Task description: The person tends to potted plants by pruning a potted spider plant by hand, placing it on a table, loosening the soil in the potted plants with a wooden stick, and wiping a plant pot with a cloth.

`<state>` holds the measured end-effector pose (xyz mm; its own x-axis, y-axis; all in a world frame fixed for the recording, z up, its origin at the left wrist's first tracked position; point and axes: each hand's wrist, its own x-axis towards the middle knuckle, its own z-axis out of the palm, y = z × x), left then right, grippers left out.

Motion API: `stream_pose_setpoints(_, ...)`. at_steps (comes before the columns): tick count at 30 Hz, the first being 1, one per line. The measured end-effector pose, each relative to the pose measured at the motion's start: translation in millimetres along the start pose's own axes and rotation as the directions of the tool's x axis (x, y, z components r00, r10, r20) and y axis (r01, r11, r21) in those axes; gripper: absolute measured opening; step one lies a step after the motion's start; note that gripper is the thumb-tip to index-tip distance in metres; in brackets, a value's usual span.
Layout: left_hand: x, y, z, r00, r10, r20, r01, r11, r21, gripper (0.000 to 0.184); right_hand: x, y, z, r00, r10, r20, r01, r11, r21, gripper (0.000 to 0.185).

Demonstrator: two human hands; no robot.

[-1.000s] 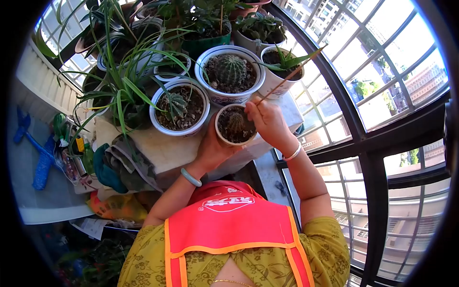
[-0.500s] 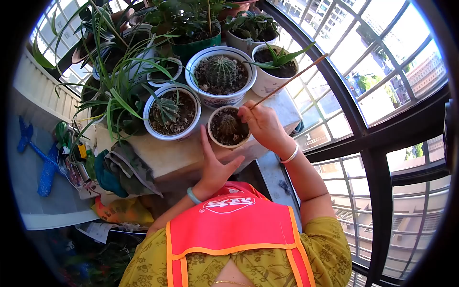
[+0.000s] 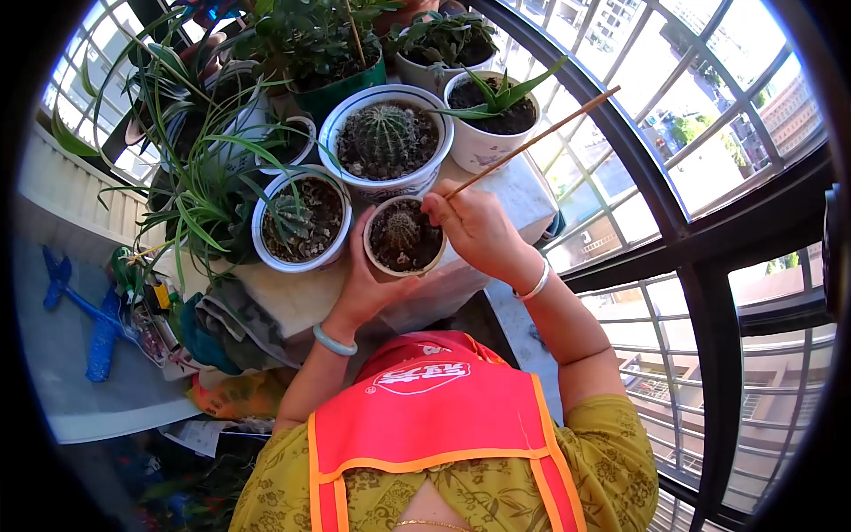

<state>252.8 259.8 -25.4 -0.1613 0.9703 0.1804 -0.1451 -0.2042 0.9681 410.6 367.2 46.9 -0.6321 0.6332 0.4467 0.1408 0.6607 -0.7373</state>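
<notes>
A small pot (image 3: 405, 236) with a round cactus in dark soil stands near the front edge of the pale slab. Around its left and lower side curls my left hand (image 3: 368, 288), gripping it. My right hand (image 3: 474, 226), at the pot's right rim, pinches a thin brown stick (image 3: 541, 137) that slants up to the right; its lower end is hidden by my fingers. Just behind is a larger blue-rimmed pot (image 3: 386, 142) with a ribbed cactus. Another blue-rimmed pot (image 3: 301, 220) with a small cactus stands to the left.
A white pot (image 3: 492, 115) with a pointed-leaf plant stands at the back right, beside the window bars (image 3: 620, 177). Long-leaved plants (image 3: 199, 208) spread on the left. Folded cloth (image 3: 239, 324) lies at the slab's left front, near a blue tool (image 3: 105, 332).
My left hand came off the small pot, opened, and now holds it again. The stick now points more to the right and more of it shows. The view has shifted, moving the pots left.
</notes>
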Motion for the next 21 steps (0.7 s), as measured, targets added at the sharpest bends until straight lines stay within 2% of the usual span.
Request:
stream_pose_setpoints(3,2.8,1.5,-4.5,0.999,0.000,0.055,-0.001,1.000,0.018,0.104,-2.1,-1.7,-6.6,0.997,0.052,0.062,-0.051,0.999,-0.020,0.019)
stream_pose_setpoints(5,4.0,6.0,-2.3,0.996,0.000,0.087,0.005,0.999,-0.053,0.105,-4.9,-1.0,-9.5,0.993,0.072,0.093,-0.069,0.997,-0.032,0.019)
stream_pose_setpoints(6,3.0,6.3,0.0,0.996,0.001,0.088,0.003,0.999,-0.052,0.105,-6.8,-0.8,-10.4,0.994,0.085,0.069,-0.088,0.995,0.046,0.019)
stream_pose_setpoints(7,-1.1,6.2,2.9,1.000,-0.004,0.029,0.006,0.998,-0.056,0.107,-8.6,-1.0,-10.9,0.994,0.100,0.047,-0.105,0.987,0.125,0.020)
stream_pose_setpoints(9,-11.0,5.2,13.5,1.000,-0.006,-0.029,0.005,0.998,-0.056,0.109,-9.3,-8.9,-19.8,0.996,0.084,0.003,-0.084,0.990,0.117,0.020)
stream_pose_setpoints(11,-23.5,2.7,31.4,0.966,0.039,-0.257,-0.021,0.997,0.075,0.111,-7.4,-11.9,-22.8,0.996,0.072,-0.043,-0.067,0.991,0.113,0.020)
stream_pose_setpoints(12,-24.9,-1.2,36.5,0.966,0.037,-0.255,-0.018,0.997,0.078,0.111,-3.9,-11.2,-21.3,0.998,0.032,-0.054,-0.027,0.995,0.092,0.019)
stream_pose_setpoints(14,-27.3,-13.1,43.6,0.938,0.180,-0.296,-0.108,0.964,0.244,0.110,0.2,-7.1,-11.0,0.998,-0.003,-0.065,0.007,0.997,0.074,0.019)
stream_pose_setpoints(16,-16.6,-22.2,49.6,0.919,0.200,-0.341,-0.104,0.954,0.280,0.109,-0.6,8.4,8.6,0.999,-0.016,0.045,0.018,0.999,-0.050,0.018)
stream_pose_setpoints(17,-10.7,-25.2,49.7,0.896,0.225,-0.383,-0.102,0.943,0.316,0.107,-2.2,10.3,10.8,0.999,0.014,0.038,-0.013,1.000,-0.006,0.019)
stream_pose_setpoints(21,-2.2,-28.1,33.7,0.899,0.320,-0.298,-0.206,0.911,0.357,0.106,-3.7,8.0,-1.3,0.995,0.051,0.083,-0.053,0.998,0.017,0.020)
